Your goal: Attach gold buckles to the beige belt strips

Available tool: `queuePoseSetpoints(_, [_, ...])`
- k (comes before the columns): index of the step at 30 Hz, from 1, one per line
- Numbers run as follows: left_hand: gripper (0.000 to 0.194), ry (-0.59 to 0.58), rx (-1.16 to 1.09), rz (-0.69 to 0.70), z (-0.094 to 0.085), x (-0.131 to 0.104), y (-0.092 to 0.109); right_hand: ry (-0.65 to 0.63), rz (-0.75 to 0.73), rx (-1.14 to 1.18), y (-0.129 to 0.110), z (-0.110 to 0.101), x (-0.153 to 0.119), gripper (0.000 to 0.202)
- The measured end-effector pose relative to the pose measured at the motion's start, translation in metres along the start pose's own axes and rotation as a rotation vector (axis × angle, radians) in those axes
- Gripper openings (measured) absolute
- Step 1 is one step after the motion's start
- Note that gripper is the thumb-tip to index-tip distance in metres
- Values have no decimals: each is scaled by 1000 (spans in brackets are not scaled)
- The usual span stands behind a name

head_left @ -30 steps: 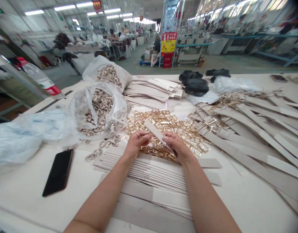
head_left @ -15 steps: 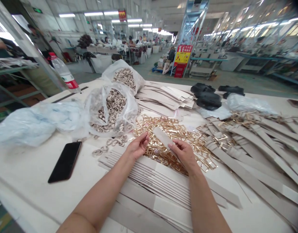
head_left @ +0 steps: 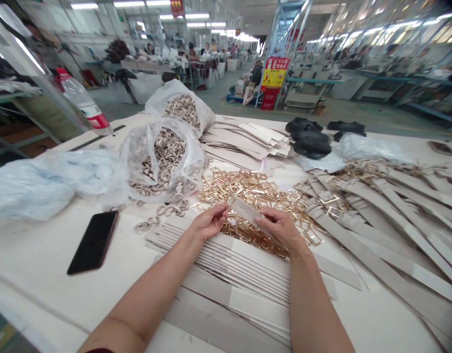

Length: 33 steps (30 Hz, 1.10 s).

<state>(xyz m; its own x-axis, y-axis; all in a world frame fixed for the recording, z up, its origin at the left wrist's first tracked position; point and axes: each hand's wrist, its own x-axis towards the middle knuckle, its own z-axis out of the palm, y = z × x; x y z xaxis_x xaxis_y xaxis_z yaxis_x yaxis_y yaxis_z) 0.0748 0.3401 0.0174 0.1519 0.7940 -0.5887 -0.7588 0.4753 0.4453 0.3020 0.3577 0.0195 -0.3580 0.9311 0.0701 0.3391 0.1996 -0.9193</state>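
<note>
My right hand (head_left: 279, 224) grips a flat beige strap (head_left: 244, 210) between thumb and fingers, its end pointing up and left. A small slot or mark shows near that end. My left hand (head_left: 212, 221) is closed in a pinch right at the strap's tip; whatever its fingertips hold is too small to make out. Beneath both hands spreads a heap of gold rectangular buckles (head_left: 240, 184). Nearer to me lies a row of overlapping beige straps (head_left: 226, 262), partly under my forearms.
Plastic bags of beige loops (head_left: 169, 152) stand behind on the left, beside a bottle (head_left: 88, 110). A phone (head_left: 92, 242) lies left. Straps with buckles (head_left: 373, 220) are piled right. Further back are stacked strips (head_left: 244, 138) and black bundles (head_left: 310, 139).
My left fingertips have come together with the strap's tip, which was slightly apart from them before. My right hand keeps its grip on the strap. The whole view has shifted a little.
</note>
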Motion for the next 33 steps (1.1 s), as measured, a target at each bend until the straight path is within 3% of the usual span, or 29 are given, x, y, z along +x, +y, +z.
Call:
queuePoseSetpoints(6, [8,-56,48,-10,0,-2,-3,-88,88,118,-8,-12,-6,34])
queuePoseSetpoints(12, [14,-99,15,-150,19,-14,-22,-98,110,306,-6,3,-2,33])
queuePoseSetpoints(17, [12,-61,104,53,27,-12,-40,-80,-13,252,-12,13,4,26])
queuePoseSetpoints(21, [9,-129,167,141,24,-10,-44,-57,-20,220,-15,15,5,27])
queuePoseSetpoints(25, [16,-169,325,222,20,-12,-40,51,-21,122,-9,21,7,34])
queuePoseSetpoints(29, [27,-240,542,486,18,-15,-27,95,-29,40,-7,27,10,37])
queuePoseSetpoints(33, [22,-156,659,678,13,-13,-21,90,-41,26,-8,29,11,37])
